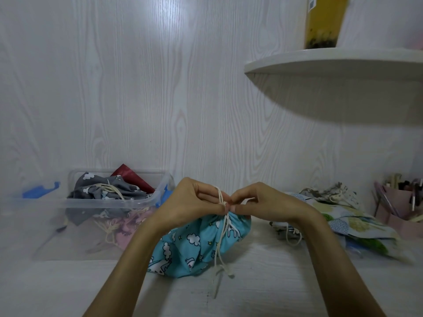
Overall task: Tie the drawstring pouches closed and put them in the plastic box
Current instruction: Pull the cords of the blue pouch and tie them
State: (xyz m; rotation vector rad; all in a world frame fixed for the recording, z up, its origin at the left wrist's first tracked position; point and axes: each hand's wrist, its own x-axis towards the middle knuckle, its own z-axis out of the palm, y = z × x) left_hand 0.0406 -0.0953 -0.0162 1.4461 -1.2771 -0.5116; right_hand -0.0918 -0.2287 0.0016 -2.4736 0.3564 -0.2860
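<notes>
Blue pouch (196, 245) gathered on the tabletop (263, 282), cream drawstring (220, 239) pinched at its mouth in the grip of left hand (194, 200) and right hand (263, 202), plastic box (109, 207) of pouches left, untied pouches (343, 216) right.

**Cool, soft light; blur toward the edges**

We note dim, bluish light, with a pale glare patch on the wall (174, 26) at upper centre. The shelf (338, 62) at upper right casts a broad soft shadow beneath. Right edge smears; the lines bow from wide-angle distortion. Centre reasonably sharp.
</notes>
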